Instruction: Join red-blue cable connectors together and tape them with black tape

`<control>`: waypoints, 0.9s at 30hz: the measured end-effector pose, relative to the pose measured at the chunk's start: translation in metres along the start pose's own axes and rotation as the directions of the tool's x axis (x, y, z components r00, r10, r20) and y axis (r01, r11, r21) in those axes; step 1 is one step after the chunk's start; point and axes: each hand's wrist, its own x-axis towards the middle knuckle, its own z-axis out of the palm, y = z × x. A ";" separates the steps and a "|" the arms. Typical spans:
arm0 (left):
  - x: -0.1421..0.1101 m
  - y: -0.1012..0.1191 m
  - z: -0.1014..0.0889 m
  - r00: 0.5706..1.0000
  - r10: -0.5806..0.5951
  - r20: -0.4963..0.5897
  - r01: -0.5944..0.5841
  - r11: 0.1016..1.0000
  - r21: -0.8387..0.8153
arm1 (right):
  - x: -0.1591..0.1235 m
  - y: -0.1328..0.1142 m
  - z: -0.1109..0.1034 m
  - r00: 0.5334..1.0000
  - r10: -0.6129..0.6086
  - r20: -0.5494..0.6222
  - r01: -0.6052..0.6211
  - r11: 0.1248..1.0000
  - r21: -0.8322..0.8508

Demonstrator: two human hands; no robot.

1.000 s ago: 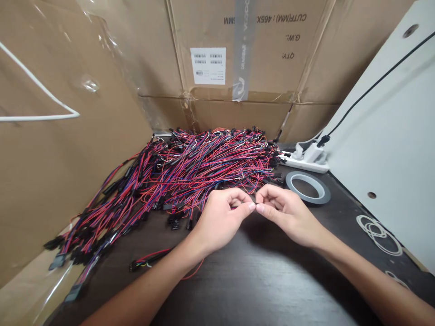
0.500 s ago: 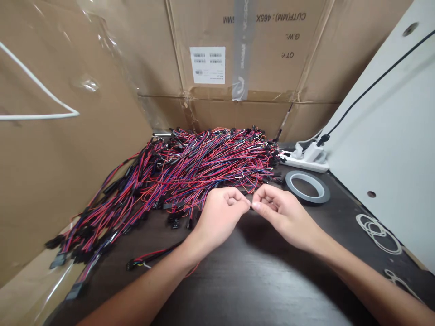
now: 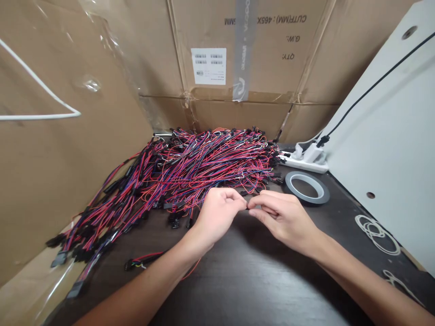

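A: What is held by the left hand [image 3: 215,217]?

B: A small dark piece [image 3: 248,208] is pinched in its closed fingers, above the counter [image 3: 224,290]. Most of the piece is covered by the fingertips, so its shape cannot be told.

A: And the right hand [image 3: 288,219]?

B: Its thumb and forefinger are closed at the same piece, near the left fingertips; the grip is partly hidden.

A: What is seen around them?

B: A pile of red, blue and black wires [image 3: 210,163] is heaped beyond the hands, against the cardboard [image 3: 272,72]. A loose wire bundle [image 3: 146,259] is partly covered by the left arm [image 3: 149,280].

A: And to the right?

B: A roll of tape [image 3: 290,190] is laid flat near the power strip [image 3: 306,165], with a coil of pale cord [image 3: 360,224] nearer the counter's edge.
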 end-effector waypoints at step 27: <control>0.004 0.004 -0.010 0.955 0.092 0.281 -0.163 0.956 0.242 | -0.003 0.006 -0.002 0.982 0.135 0.130 -0.121 0.986 -0.114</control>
